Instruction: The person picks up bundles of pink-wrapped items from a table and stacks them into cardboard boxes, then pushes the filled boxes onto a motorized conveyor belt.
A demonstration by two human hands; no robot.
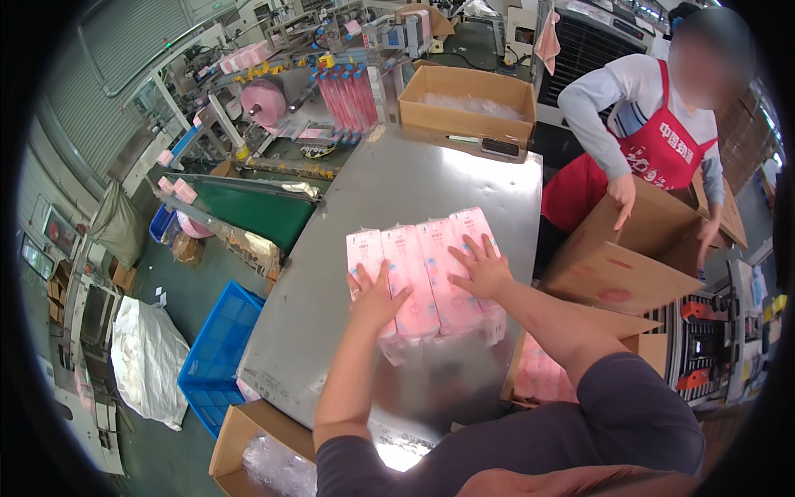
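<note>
Head view, and from where I stand the work centres on the metal table (pixel 468 178): a row of pink packs (pixel 424 286) lies about mid-table, side by side, with what looks like clear film (pixel 397 354) hanging loose at the end nearest the wearer. The left hand (pixel 373 300) is spread over the packs toward the table's left side, the right hand (pixel 482 272) spread over those toward its right; both rest on top, neither pinching anything. I'd call this step squaring and steadying the row. The next move seems to call for even pressure from both sides, so the packs stay lined up, and some care with that slack film. Off the table's right side, a co-worker (pixel 654 153) grips an open cardboard box (pixel 617 269); off its left stands a blue crate (pixel 217 352).
</note>
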